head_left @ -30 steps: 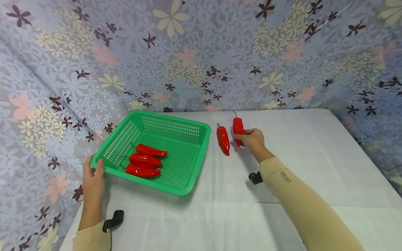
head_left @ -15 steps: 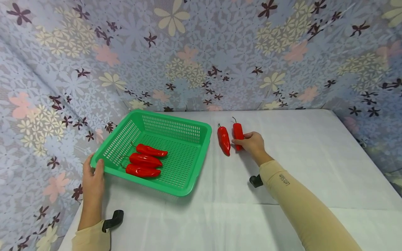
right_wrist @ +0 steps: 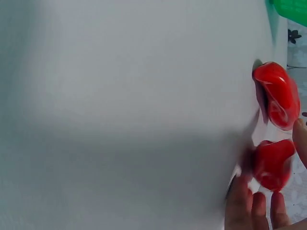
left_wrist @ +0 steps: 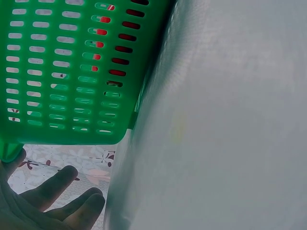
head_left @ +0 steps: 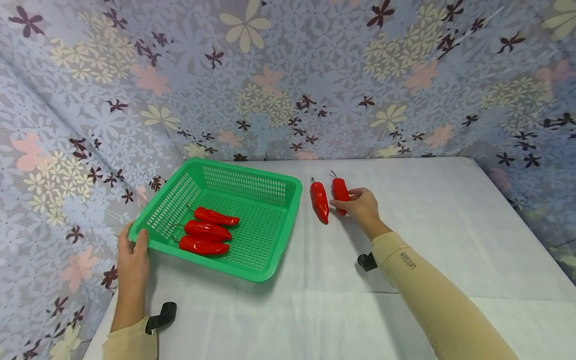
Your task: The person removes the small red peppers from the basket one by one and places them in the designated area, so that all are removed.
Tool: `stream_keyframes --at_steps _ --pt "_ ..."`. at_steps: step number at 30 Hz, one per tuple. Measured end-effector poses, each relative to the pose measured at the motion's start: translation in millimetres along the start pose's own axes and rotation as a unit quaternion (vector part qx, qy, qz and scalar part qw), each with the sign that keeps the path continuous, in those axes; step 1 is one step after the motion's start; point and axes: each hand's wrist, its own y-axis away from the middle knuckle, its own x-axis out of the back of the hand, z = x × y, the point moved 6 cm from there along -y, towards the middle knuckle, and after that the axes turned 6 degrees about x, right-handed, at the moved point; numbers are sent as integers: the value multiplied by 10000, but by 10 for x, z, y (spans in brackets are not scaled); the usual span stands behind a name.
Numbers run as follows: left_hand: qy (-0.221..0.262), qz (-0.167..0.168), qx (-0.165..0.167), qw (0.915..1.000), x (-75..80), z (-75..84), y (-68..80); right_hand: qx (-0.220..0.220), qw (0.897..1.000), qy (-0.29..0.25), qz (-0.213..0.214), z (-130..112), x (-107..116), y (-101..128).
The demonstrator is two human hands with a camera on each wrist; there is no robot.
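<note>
In the head view my right hand (head_left: pixel 362 207) holds a glossy red chili pepper (head_left: pixel 340 189) between thumb and fingers, its thin stem pointing away from me. Just left of it a second red pepper (head_left: pixel 320 202) lies on the white table. From the right wrist view, the held pepper (right_wrist: pixel 273 165) shows between the thumb and several fingertips, beside the other pepper (right_wrist: pixel 278 93). My left hand (head_left: pixel 133 260) grips the near-left corner of a green plastic basket (head_left: pixel 288 220), thumb over the rim. Its lower fingers (left_wrist: pixel 53 187) spread below the basket's wall in the left wrist view.
Inside the basket, three red peppers (head_left: pixel 208 230) lie side by side toward the left. The white-covered table (head_left: pixel 441 215) extends right and toward me. Flowered fabric (head_left: pixel 333 75) stands behind the table and along its left side.
My right hand has drawn the held pepper a little toward me and slightly left, closer to the pepper beside it. The left hand and basket have stayed in place.
</note>
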Motion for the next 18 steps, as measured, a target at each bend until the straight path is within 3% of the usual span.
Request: stream_keyframes --at_steps 7,18 --pt "36 -19 141 9999 -10 -5 1 362 9990 3 246 -46 72 28" --pt "-83 -26 206 9997 2 -17 -8 767 9943 -484 567 -181 201 45"
